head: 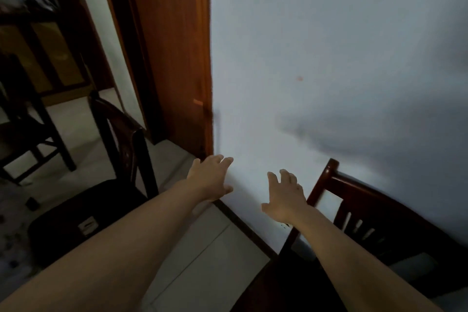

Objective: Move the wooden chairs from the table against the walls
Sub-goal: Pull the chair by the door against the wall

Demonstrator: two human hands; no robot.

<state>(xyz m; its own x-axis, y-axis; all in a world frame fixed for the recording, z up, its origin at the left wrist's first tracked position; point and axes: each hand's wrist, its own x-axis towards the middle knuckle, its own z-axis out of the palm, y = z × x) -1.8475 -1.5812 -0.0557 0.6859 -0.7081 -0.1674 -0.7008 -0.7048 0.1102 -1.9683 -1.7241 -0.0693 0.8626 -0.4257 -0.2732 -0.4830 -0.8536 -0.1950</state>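
Two dark wooden chairs stand by the white wall (pixel 329 58). One chair (pixel 126 139) is at the left with a dark seat cushion, its back toward the door frame. The other chair (pixel 379 213) is at the lower right, its slatted back close to the wall. My left hand (pixel 211 177) and my right hand (pixel 286 196) reach out between the two chairs with fingers spread. Neither hand holds anything or touches a chair.
A brown wooden door frame (pixel 177 58) borders the wall on the left. Through the doorway stands dark wooden furniture (pixel 33 109) on a pale tiled floor (pixel 202 248). A dark skirting strip runs along the wall's foot.
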